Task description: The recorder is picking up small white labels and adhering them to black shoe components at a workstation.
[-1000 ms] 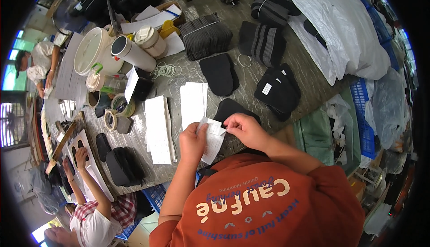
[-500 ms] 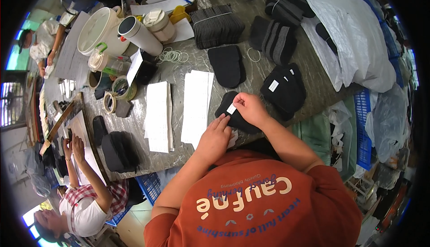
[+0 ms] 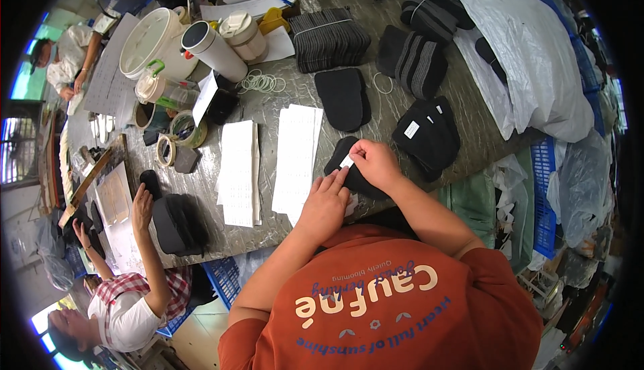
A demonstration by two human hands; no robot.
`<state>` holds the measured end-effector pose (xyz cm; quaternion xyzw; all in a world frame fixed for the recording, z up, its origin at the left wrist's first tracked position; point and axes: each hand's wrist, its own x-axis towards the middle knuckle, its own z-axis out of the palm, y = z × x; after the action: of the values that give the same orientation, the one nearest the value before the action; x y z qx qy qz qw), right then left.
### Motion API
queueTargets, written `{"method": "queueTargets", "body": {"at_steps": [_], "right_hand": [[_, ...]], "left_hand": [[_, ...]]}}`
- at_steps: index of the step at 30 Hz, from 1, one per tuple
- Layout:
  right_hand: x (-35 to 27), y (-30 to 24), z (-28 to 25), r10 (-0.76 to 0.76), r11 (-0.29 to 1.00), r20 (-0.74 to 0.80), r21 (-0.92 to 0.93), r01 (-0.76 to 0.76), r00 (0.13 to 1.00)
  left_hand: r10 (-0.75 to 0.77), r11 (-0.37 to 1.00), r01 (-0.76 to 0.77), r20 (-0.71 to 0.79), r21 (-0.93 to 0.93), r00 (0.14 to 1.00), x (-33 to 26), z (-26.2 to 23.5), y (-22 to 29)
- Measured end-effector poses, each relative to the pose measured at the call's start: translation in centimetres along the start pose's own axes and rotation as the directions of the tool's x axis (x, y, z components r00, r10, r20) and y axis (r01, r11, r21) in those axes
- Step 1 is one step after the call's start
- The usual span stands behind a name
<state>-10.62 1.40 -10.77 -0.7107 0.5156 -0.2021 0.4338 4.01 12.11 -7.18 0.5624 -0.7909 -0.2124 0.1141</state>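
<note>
A black, rounded fabric piece (image 3: 365, 187) lies near the table's front edge, with a small white label (image 3: 346, 162) on top of it. My right hand (image 3: 377, 166) pinches the label's right end between thumb and finger. Stretched out flat, the fingers of my left hand (image 3: 324, 202) rest on the piece and touch the label's lower edge. To the right is a fanned stack of black pieces (image 3: 429, 143) bearing white labels. A few plain black pieces (image 3: 341, 99) lie just beyond my hands.
Two stacks of white label sheets (image 3: 238, 172) lie left of my hands. Behind are rubber bands (image 3: 263, 83), a white tumbler (image 3: 218, 55), a bucket (image 3: 149, 42) and a tied dark bundle (image 3: 329, 40). A white plastic sack (image 3: 530, 55) stands right. A co-worker's hand (image 3: 141, 207) reaches in at left.
My hands stay at the label, the left fingers shifted slightly up toward it. At left, the co-worker's hands have moved apart, one reaching to a black piece.
</note>
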Motion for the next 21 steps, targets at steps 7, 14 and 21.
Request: {"method": "queueTargets", "body": {"at_steps": [7,14,21], "right_hand": [[0.0,-0.4,0.2,0.132,0.99,-0.086,0.057,-0.127,0.988],[0.6,-1.4,0.1,0.21,0.974,-0.046,-0.077,-0.213,0.977],[0.8,0.7,0.1,-0.243,0.959,-0.239,-0.206,0.195,0.94]], "left_hand": [[-0.054,0.992,0.044,0.084,0.116,0.995,0.1,0.0,0.6],[-0.049,0.993,0.044,0.05,0.109,0.998,0.1,0.4,0.3],[0.003,0.999,-0.003,0.001,-0.053,1.0,-0.8,0.5,-0.1]]}}
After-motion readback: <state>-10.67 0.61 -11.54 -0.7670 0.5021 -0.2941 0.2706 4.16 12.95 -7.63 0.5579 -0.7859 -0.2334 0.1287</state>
